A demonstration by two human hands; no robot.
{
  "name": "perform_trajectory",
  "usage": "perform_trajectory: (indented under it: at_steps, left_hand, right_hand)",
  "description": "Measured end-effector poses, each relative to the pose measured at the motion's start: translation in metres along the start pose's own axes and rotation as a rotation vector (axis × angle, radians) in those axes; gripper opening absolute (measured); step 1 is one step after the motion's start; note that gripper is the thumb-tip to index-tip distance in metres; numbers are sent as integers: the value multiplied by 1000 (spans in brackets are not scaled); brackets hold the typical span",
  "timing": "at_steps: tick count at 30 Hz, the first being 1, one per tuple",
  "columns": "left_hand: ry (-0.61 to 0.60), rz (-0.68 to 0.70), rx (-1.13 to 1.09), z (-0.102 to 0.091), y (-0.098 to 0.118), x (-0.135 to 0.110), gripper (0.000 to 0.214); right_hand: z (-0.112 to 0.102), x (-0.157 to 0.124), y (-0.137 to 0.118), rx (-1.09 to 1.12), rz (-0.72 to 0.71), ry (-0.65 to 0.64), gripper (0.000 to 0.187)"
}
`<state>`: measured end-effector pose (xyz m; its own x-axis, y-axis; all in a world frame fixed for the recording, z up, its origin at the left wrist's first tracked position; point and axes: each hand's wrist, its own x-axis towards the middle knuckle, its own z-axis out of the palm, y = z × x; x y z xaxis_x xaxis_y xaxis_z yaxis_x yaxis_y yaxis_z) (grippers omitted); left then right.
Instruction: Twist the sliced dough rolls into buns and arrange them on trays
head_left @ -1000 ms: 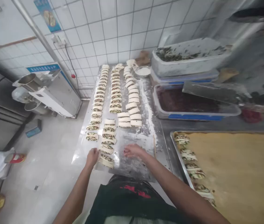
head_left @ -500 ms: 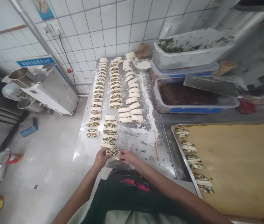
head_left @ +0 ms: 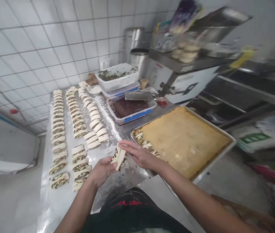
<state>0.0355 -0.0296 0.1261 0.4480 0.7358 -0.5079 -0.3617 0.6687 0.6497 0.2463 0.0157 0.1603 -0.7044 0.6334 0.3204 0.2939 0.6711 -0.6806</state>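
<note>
Between my two hands, above the near edge of the metal table (head_left: pixel 108 184), I hold a piece of filled dough roll (head_left: pixel 119 158), pale outside with dark green filling at its cut sides. My left hand (head_left: pixel 104 170) is closed on its lower left end. Closed on the upper right end is my right hand (head_left: pixel 137 153). Rows of similar cut rolls (head_left: pixel 59 142) lie on the table to the left. To the right, a large tray (head_left: pixel 215 163) is lined with a tan sheet; several filled pieces (head_left: pixel 147 144) lie along its left edge.
Behind the table's right side stand a white tub of chopped greens (head_left: pixel 118 81) and a blue-edged box of dark paste (head_left: pixel 130 108), with a broad-bladed cutter (head_left: pixel 139 95) lying across it. A small flour bowl (head_left: pixel 95 90) sits by the tiled wall.
Both hands have lifted the filled dough piece off the near end of the second row and carried it rightward. The view has swung right, bringing more of the tray into sight.
</note>
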Motion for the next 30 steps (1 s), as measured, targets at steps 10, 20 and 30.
perform_trajectory:
  at_steps: [10,20,30]
  left_hand:
    - [-298,72,388,83,4,39,33]
    - [-282,66,566,89,17,43,39]
    - [-221,-15,348,73,8,48,31]
  right_hand:
    - [-47,-70,16,-267,79,382,47]
    - [-89,-89,6,143,160,102,35]
    - [-78,-81,33,715,280,268,21]
